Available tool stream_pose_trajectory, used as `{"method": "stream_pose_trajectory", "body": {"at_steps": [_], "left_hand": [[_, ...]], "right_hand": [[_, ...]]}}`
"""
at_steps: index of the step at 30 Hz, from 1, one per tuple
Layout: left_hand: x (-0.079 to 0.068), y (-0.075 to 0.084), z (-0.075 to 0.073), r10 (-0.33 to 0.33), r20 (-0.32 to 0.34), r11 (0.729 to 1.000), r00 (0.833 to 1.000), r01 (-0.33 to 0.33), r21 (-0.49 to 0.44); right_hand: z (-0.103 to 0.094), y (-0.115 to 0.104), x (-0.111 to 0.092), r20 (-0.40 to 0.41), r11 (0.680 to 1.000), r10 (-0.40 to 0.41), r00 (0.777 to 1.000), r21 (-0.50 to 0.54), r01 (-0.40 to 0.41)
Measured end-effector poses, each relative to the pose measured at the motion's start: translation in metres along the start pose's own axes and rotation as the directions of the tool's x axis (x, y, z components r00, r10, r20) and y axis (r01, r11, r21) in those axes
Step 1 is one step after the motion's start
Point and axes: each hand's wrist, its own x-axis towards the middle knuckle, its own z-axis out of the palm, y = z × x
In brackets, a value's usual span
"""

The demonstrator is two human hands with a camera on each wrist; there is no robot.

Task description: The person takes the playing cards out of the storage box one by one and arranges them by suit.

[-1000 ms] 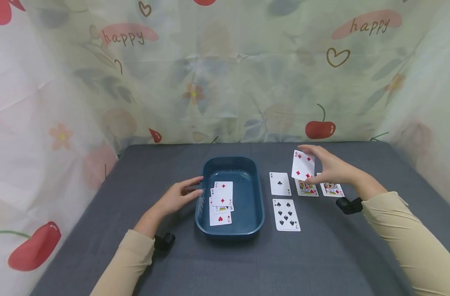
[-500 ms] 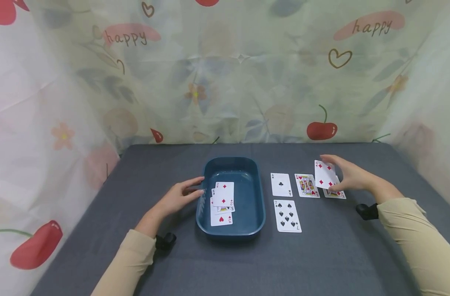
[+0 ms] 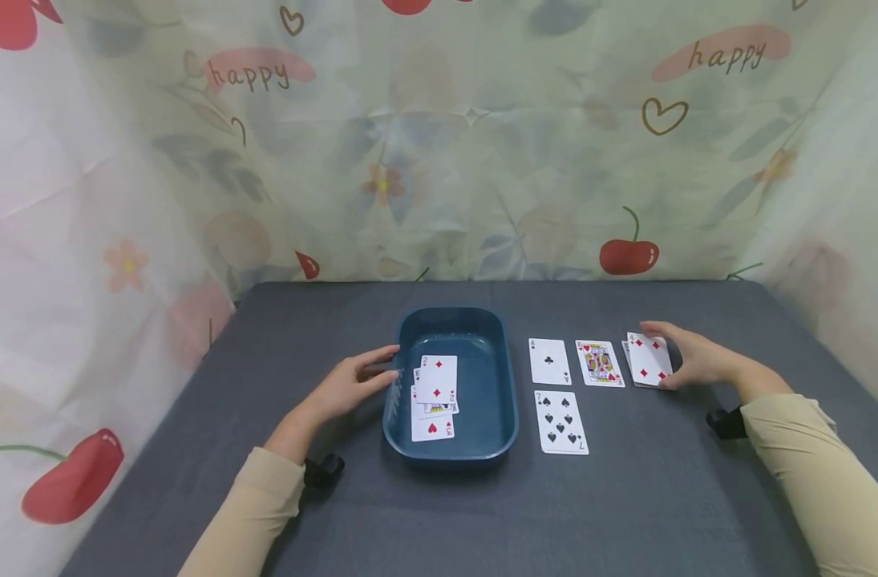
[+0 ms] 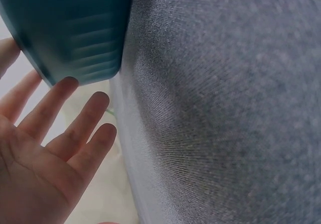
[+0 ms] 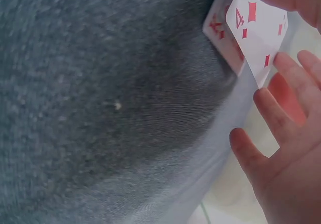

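My right hand (image 3: 706,361) pinches a four of diamonds (image 3: 648,361) by its edges, thumb at the near edge and fingers at the far one. Under it lies a face card, mostly covered; in the right wrist view a red K shows on this king (image 5: 215,28), with the four (image 5: 258,38) tilted above it. My left hand (image 3: 345,389) touches the left side of a dark blue tray (image 3: 509,385). Its fairly straight fingers lie against the tray's outer wall (image 4: 90,43) in the left wrist view. Inside the tray, a two of diamonds (image 3: 437,378) overlaps a face card and a heart card (image 3: 431,430).
Between tray and right hand lie an ace of clubs (image 3: 549,362), a king of hearts (image 3: 600,363) and, nearer me, a seven of spades (image 3: 561,422). The grey tablecloth (image 3: 453,513) spreads beneath. A patterned curtain (image 3: 467,160) hangs behind.
My right hand has carried the four of diamonds rightward, past the king of hearts, and lowered it onto or just above the rightmost face card. The left hand stays at the tray.
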Motion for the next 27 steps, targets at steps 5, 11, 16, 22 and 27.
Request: {"method": "stream_pose_trajectory", "body": {"at_steps": [5,11,16,22,27], "left_hand": [[0.000,-0.001,0.001,0.003,0.006,1.000,1.000,-0.003,-0.001],[0.000,-0.001,0.001,0.010,0.005,1.000,1.000,-0.010,0.005],[0.001,-0.001,0.002,0.006,0.003,1.000,1.000,-0.006,-0.001],[0.001,-0.001,0.002,0.007,0.005,1.000,1.000,-0.007,-0.005],[-0.001,-0.001,0.000,0.005,0.003,1.000,1.000,-0.005,-0.007]], "right_hand": [[0.002,0.004,0.002,0.023,1.000,0.015,1.000,-0.001,-0.015],[0.002,0.002,0.003,0.041,0.999,0.004,0.999,-0.042,-0.002],[0.003,0.003,0.004,0.055,0.999,0.000,0.999,-0.048,0.002],[0.002,0.002,0.003,0.065,0.998,0.013,0.998,-0.057,-0.009],[-0.002,-0.008,0.005,0.047,1.000,-0.007,0.999,-0.025,0.008]]}}
